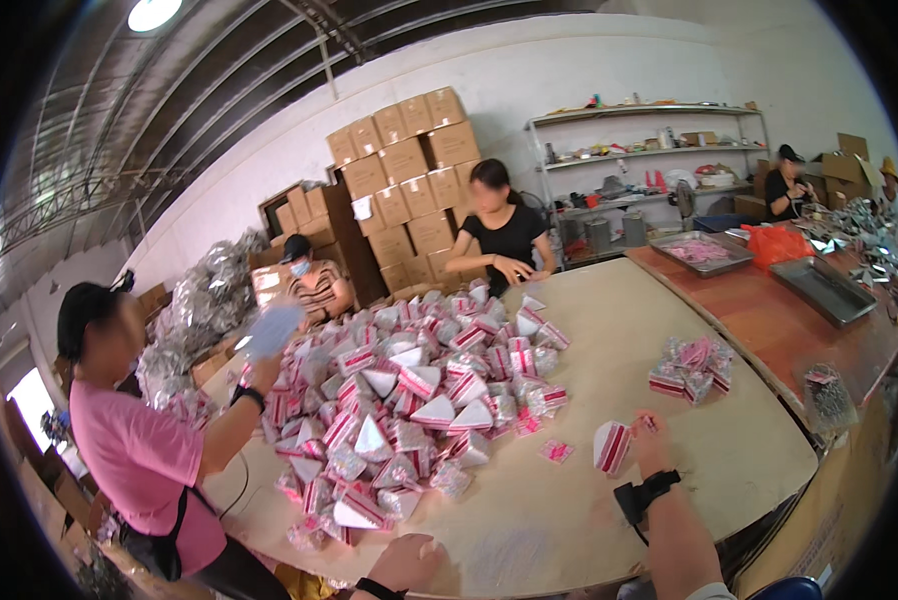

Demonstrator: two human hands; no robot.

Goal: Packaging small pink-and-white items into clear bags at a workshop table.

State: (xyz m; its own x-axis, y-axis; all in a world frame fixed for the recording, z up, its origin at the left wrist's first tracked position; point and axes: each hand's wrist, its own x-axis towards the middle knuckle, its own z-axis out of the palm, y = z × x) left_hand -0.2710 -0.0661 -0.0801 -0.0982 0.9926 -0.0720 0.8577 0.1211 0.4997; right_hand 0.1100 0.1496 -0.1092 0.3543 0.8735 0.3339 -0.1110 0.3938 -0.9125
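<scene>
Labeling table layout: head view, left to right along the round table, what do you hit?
Person in pink shirt → big pile of red-and-white packets → small pink packet → packet at the right hand → small heap of packets → metal trays.

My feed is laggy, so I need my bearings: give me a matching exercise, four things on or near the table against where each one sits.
Things:
1. Big pile of packets
2. Small pile of packets
3. Metal trays
4. Right hand

Places:
A. On the red-brown table at the right
B. At the near edge, holding one white-and-red packet
C. Middle of the round table
D. Right part of the round table, apart from the rest

Pairs: 1-C, 2-D, 3-A, 4-B
</scene>
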